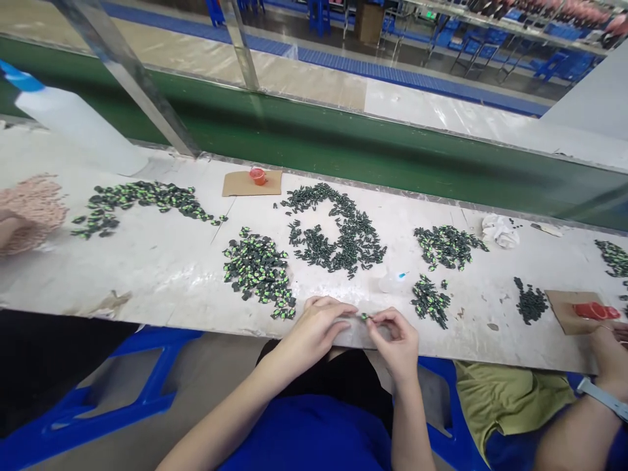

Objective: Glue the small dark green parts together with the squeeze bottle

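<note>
At the table's front edge, my right hand [396, 340] pinches a small dark green piece with a lime mark [364, 316] between thumb and fingertips. My left hand [321, 327] is just left of it, thumb and fingers apart with nothing visible between them. Left of that hand lies a heap of black-and-lime pieces [258, 271]. Beyond both hands spreads a heap of small dark green rod-like pieces [350, 242]. A small clear bottle with a blue needle tip [391, 282] lies past my right hand. Further right is a smaller pile of green-and-lime pieces [430, 301].
A red cup [258, 175] stands on cardboard [238, 185] at the back. A large white bottle [81, 124] leans at left beside a metal post [132, 78]. Co-workers' hands show at the left [12, 229] and right [608, 353] edges. A green-walled channel [314, 140] runs behind.
</note>
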{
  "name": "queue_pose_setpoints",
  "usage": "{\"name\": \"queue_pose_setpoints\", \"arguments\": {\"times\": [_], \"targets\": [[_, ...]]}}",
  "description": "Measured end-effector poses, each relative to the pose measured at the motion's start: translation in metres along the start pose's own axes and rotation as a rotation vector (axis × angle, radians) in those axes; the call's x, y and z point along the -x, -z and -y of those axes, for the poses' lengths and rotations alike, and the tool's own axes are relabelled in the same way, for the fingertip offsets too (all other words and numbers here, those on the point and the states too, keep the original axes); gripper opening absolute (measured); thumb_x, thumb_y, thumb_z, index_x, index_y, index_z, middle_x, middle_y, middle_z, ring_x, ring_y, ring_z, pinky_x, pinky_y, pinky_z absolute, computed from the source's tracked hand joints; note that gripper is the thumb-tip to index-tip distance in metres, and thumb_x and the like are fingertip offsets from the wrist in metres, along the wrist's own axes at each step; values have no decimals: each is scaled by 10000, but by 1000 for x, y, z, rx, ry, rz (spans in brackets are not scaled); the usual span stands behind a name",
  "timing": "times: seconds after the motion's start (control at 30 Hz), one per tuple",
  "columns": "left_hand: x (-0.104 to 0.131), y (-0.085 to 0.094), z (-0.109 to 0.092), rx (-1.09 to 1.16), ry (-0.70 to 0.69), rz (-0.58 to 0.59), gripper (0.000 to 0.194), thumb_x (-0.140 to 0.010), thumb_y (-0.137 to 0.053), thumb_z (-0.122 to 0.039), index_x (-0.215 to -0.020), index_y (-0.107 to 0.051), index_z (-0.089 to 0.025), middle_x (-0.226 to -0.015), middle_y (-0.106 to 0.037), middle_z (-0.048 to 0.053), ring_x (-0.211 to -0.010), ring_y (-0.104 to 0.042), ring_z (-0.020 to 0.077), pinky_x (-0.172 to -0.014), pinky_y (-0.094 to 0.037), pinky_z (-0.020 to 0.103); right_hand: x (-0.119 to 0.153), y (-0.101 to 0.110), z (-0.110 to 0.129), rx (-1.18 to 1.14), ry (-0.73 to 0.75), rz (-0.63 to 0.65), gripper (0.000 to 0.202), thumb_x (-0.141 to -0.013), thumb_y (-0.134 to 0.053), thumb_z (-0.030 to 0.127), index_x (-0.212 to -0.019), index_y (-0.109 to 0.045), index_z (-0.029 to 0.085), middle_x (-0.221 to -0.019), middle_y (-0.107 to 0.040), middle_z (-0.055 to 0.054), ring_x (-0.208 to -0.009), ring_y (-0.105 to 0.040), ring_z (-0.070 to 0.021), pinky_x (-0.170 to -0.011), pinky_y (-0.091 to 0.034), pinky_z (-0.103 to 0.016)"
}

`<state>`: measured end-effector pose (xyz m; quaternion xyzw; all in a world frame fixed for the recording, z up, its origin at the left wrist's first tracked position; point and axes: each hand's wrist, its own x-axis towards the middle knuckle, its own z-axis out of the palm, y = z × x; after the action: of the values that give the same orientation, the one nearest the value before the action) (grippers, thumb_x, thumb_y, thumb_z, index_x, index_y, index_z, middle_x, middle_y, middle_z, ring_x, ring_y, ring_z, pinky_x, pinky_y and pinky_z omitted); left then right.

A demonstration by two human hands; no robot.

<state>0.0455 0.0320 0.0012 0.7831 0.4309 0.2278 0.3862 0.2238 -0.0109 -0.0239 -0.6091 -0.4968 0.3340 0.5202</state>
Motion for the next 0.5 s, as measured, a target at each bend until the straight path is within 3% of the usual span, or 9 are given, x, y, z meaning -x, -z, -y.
{"name": "queue_pose_setpoints", "arguments": {"times": [0.13,0.23,0.3,0.4,0.5], "targets": [[9,19,15,-140,28,-125,261,-885,-465,-140,-1036,-656,-233,-1023,-707,56,-1010,-603,229,-886,-439,384,-3,31,-11,227,13,-219,141,-733,-699,312,-732,-634,187,-720,-657,-30,-614,-624,-165,-620,-533,-313],[19,37,29,-336,119,-229,232,-880,-464,-148,-937,-679,-215,-960,-705,67,-991,-578,267,-842,-429,420,-13,46,-11,471,131,-415,163,-793,-647,346,-784,-657,183,-800,-666,-64,-690,-626,-192,-707,-523,-371],[25,46,37,-444,123,-221,209,-874,-483,-151,-880,-683,-212,-942,-698,68,-1008,-552,281,-844,-413,436,-20,47,-9,596,246,-501,220,-798,-649,392,-851,-669,179,-897,-663,-97,-848,-624,-242,-799,-505,-429],[32,54,44,-543,32,-119,274,-852,-465,-71,-898,-686,-227,-977,-678,61,-1047,-514,273,-868,-394,434,-29,38,-8,714,365,-468,419,-750,-676,521,-1001,-650,186,-1047,-627,-126,-1117,-508,-326,-936,-418,-529],[33,56,46,-621,-60,-51,438,-799,-423,38,-1017,-667,-253,-1026,-640,67,-1062,-485,265,-858,-393,413,-37,23,-12,748,323,-309,588,-725,-647,614,-1132,-583,193,-1161,-577,-148,-1232,-365,-368,-957,-373,-561]]}}
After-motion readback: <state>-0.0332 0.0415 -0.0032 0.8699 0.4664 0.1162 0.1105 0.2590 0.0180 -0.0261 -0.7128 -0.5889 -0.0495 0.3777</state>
